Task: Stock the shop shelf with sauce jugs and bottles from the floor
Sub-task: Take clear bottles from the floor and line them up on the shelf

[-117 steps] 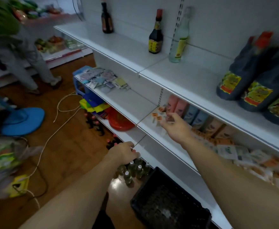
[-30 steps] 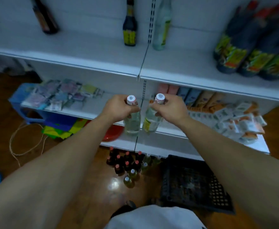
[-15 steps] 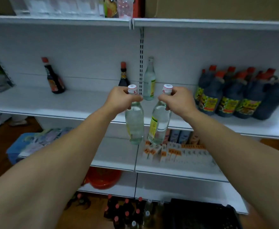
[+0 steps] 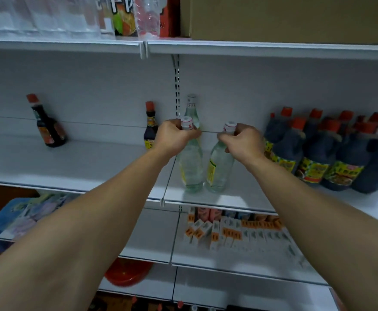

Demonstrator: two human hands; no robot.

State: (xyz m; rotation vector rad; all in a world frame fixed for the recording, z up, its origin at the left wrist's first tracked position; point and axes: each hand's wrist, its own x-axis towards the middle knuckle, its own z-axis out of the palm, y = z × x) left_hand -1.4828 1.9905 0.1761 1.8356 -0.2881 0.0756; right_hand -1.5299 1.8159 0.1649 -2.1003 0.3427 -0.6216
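- The left bottle [image 4: 191, 167] and right bottle [image 4: 219, 169], both clear, stand side by side on the middle shelf [image 4: 71, 162].
- The left hand [image 4: 174, 136] grips the left bottle's neck; the right hand [image 4: 243, 140] grips the right bottle's neck.
- Behind them stands a third bottle [image 4: 191, 108], with a dark bottle [image 4: 150, 126] just left of it.
- Dark jugs [image 4: 331, 153] cluster to the right.
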